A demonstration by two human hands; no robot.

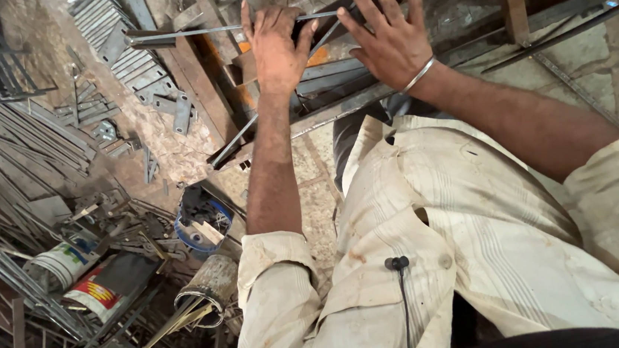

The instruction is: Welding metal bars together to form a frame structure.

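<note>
**Both hands flat on a thin steel rod at the metal bench**

Looking straight down here. The left hand point(274, 46) and the right hand point(387, 36) sit side by side on a thin grey steel rod point(185, 33) that lies across the rusty steel bench frame point(201, 86). Neither hand looks clenched: the left is draped over the rod with fingers curled loosely, the right is spread wide with the palm pressing down, a silver bangle point(419, 75) on the wrist. My guess is they're pinning the rod so it won't roll on the frame. The rod runs out to the left, well past the hands.

Over on the floor at lower left sit a few containers among loose scrap strips point(30, 139): a white tin with green and blue patches point(60, 264), a flat red-and-yellow can on its side point(100, 293), a blue-rimmed bucket holding offcuts point(202, 224), and a dull grey tin with yellowish strips poking out point(211, 283).
</note>
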